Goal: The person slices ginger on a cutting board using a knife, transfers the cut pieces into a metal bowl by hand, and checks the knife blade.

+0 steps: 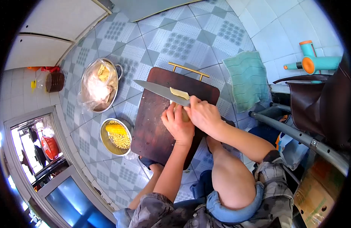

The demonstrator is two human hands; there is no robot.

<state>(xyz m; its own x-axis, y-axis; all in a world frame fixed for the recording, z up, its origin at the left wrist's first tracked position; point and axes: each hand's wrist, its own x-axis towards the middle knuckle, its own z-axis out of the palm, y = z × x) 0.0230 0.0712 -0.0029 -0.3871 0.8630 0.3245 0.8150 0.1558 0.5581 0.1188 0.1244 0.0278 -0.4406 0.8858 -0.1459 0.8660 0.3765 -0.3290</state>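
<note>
A dark wooden cutting board (152, 125) with a gold handle lies on the floor before me. My right hand (205, 116) grips a kitchen knife (152, 88), whose blade points to the upper left over the board. A pale yellow slice (179, 93) clings to the blade's side. My left hand (178, 124) is closed, its fingers bent over a pale brown vegetable piece (185, 115) beside the blade. The fingers and knife hide most of that piece, and its exact kind cannot be made out.
Left of the board stands a steel bowl (105, 143) holding corn kernels and a cob piece. Farther up is a steel pot (117, 85) with a plastic bag of pale food. A green cloth (246, 81) lies right, near a metal frame (297, 131).
</note>
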